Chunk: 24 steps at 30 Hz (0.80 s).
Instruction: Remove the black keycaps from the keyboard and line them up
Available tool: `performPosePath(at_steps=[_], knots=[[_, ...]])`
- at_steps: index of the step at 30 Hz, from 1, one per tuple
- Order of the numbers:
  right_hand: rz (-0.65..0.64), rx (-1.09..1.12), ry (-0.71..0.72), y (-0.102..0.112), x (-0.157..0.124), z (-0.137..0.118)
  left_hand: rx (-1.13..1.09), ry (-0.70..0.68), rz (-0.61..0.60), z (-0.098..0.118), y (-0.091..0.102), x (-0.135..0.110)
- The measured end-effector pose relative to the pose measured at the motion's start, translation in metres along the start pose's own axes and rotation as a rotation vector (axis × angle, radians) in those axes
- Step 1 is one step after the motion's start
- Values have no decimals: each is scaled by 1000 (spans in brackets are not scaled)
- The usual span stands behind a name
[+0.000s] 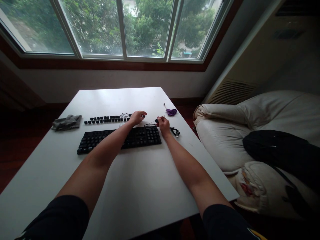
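Observation:
A black keyboard (pixel 100 140) lies on the white table under my forearms. Two rows of loose black keycaps (pixel 107 119) are lined up behind it. Over the right end of these rows is my left hand (pixel 137 117), its fingers curved and apart, with a dark bit close to the thumb. My right hand (pixel 164 126) is pinched above the keyboard's back right corner. It grips a small black piece (pixel 156 120) that looks like a keycap, with a spot of red below it. Thin wire shows close by, partly hidden by the fingers.
A grey cloth (pixel 67 122) lies at the table's left edge. Toward the right edge are a coiled black cable (pixel 175 132), a crumpled purple cloth (pixel 171 112) and a thin white stick (pixel 164 106). A cream sofa (pixel 217 140) with a dark bag (pixel 277 146) stands to the right.

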State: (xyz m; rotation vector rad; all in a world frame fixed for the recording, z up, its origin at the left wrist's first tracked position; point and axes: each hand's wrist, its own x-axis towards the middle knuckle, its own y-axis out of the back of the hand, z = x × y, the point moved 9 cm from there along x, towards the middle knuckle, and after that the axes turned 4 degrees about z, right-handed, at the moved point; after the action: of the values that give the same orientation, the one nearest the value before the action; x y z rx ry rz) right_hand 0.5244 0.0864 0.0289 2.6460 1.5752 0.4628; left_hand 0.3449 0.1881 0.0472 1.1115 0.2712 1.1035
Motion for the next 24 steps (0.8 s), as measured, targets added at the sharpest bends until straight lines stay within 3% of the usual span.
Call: performPosePath(at_steps=[10,24], knots=[[4,-13,6,0,1,4,101,-9,-62,-5,-4,7],[-7,-13,8,-1,1,4,177,-38,-58,1,-3,4]])
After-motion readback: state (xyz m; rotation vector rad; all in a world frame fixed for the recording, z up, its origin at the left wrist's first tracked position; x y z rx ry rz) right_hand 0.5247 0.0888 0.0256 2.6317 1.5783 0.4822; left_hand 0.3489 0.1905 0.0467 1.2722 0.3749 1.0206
